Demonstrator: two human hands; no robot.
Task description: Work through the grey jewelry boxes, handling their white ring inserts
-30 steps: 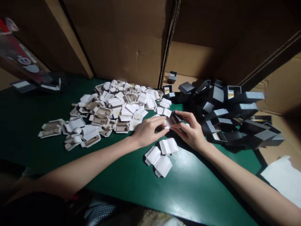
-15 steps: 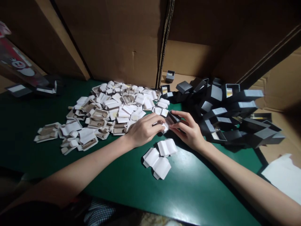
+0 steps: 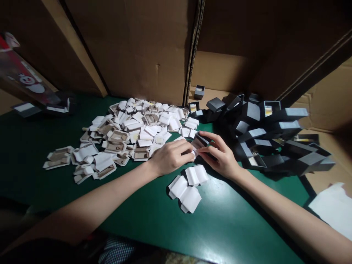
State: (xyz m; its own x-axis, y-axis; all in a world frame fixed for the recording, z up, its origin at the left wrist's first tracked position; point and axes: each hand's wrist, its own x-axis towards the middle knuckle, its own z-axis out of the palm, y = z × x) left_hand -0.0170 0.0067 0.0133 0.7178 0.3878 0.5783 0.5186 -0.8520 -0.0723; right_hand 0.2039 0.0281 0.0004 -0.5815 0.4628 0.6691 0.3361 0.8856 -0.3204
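Observation:
My right hand [image 3: 218, 154] grips a small dark box [image 3: 200, 140] from its right side, thumb and fingers closed on it. Fingers bent, my left hand [image 3: 174, 157] pinches a white folded card insert [image 3: 194, 152] at the box's near left side. How far the insert sits inside the box is hidden by my fingers. Just below the hands, a few loose white card inserts [image 3: 189, 198] lie on the green table [image 3: 225, 223]. A large heap of similar inserts [image 3: 145, 128] spreads left of and behind my left hand.
Many dark boxes [image 3: 253, 110], some showing their open insides, are piled right of my right hand. Tall cardboard walls [image 3: 143, 47] stand behind. A single box [image 3: 199, 91] sits at the back. White paper [image 3: 334, 205] lies at right, a red-and-clear plastic bag [image 3: 27, 73] at left.
My left fingers have closed in lower against the white insert at the box. The box stays in my right hand, slightly tilted. The whole view has shifted a little.

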